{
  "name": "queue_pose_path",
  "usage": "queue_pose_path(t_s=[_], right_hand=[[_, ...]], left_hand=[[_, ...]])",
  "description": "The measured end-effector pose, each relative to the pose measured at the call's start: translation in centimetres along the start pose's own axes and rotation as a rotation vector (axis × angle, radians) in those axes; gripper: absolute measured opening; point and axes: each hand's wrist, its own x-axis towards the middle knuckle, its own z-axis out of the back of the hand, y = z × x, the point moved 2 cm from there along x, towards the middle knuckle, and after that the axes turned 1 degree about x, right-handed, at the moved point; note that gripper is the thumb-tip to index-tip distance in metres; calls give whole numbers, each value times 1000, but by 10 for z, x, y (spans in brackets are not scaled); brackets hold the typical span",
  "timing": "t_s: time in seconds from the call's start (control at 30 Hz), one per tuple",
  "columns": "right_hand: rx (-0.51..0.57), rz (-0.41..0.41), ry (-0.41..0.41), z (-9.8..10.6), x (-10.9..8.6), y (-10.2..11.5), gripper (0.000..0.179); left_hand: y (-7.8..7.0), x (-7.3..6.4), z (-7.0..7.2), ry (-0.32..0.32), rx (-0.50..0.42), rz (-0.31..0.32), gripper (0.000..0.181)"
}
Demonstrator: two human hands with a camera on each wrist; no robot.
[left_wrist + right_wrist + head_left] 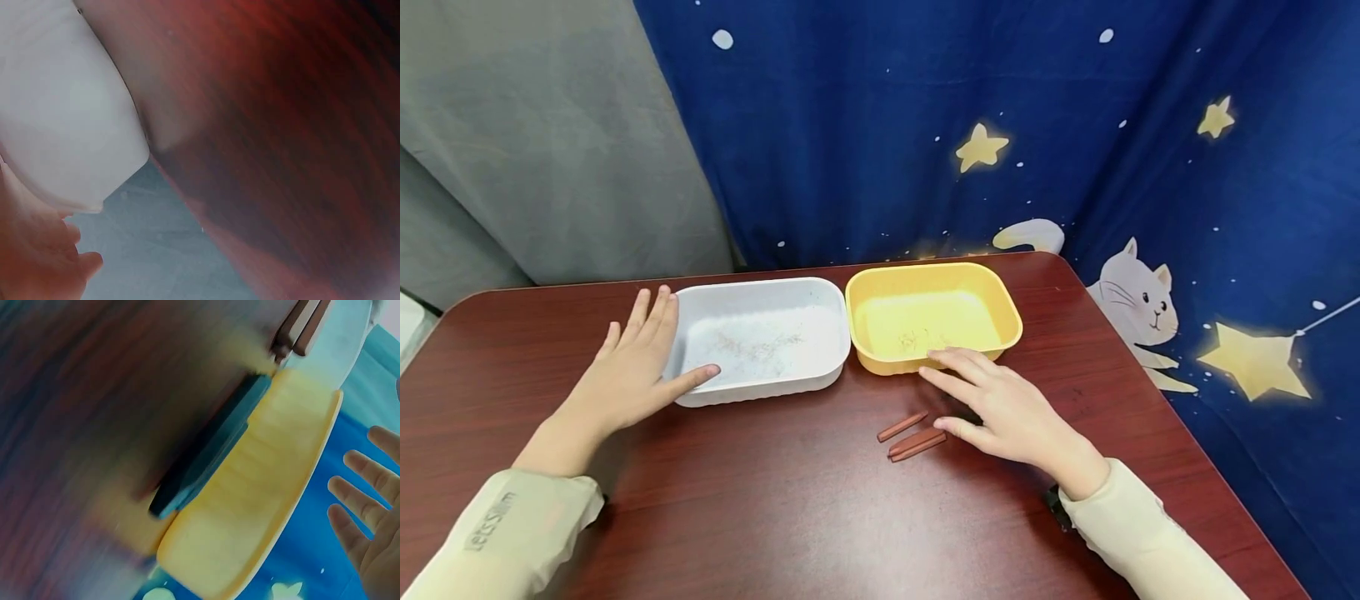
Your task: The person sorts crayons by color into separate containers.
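right hand (1003,408): fingers extended and spread, gripping nothing, at yellow bin's (880,365) front side; rim contact unclear. brown crayons (917,438) in front of yellow bin, near thumb. dark green sticks (209,450) along its front. left hand (632,371) spread, at white bin's (775,387) end farthest from yellow bin.

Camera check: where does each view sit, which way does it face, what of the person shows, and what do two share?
Head: worn on the head, facing forward and down at the white tray, yellow tray and brown sticks; left hand, right hand and sleeves show.
Left wrist: on the left wrist, facing the white tray and table edge; part of the left hand shows, lower left.
Right wrist: on the right wrist, facing the yellow tray, blue curtain beyond; part of the right hand shows, right edge.
Shared: head and right wrist both show the brown sticks.
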Motion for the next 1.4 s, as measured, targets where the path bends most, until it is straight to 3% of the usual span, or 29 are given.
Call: queue_pose_path(t_s=[0.57, 0.77, 1.4], right_hand=[[107, 145, 145, -17, 16, 19, 27], [137, 123, 234, -20, 20, 21, 19], [273, 79, 389, -28, 30, 20, 1]], left_hand=[[-6, 1, -2, 79, -43, -17, 116], [-5, 2, -1, 75, -38, -41, 116], [-8, -1, 2, 83, -75, -23, 117]])
